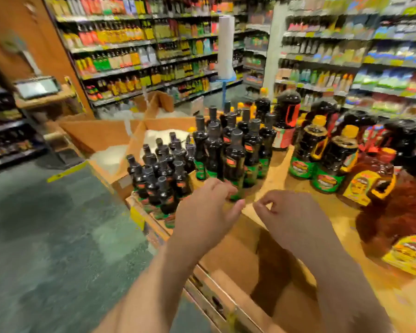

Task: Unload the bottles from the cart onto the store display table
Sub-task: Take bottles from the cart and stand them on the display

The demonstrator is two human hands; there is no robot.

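Several dark sauce bottles with green labels stand on the wooden display table [271, 174]: a group of small bottles [159, 179] at its left edge and taller ones [233, 150] behind. My left hand [207, 212] hovers just in front of the nearest tall bottle [235, 164], fingers loosely extended, holding nothing. My right hand [291, 217] hangs beside it over the table, fingers loosely curled and empty. An open cardboard box [245, 265] lies below both forearms. No cart is in view.
Big handled jugs with yellow caps [332, 155] and brown jugs [375, 183] fill the table's right side. Open cardboard bins of white bags [139, 140] stand behind left. Stocked shelves line the aisle, and bare grey floor [53, 231] lies to the left.
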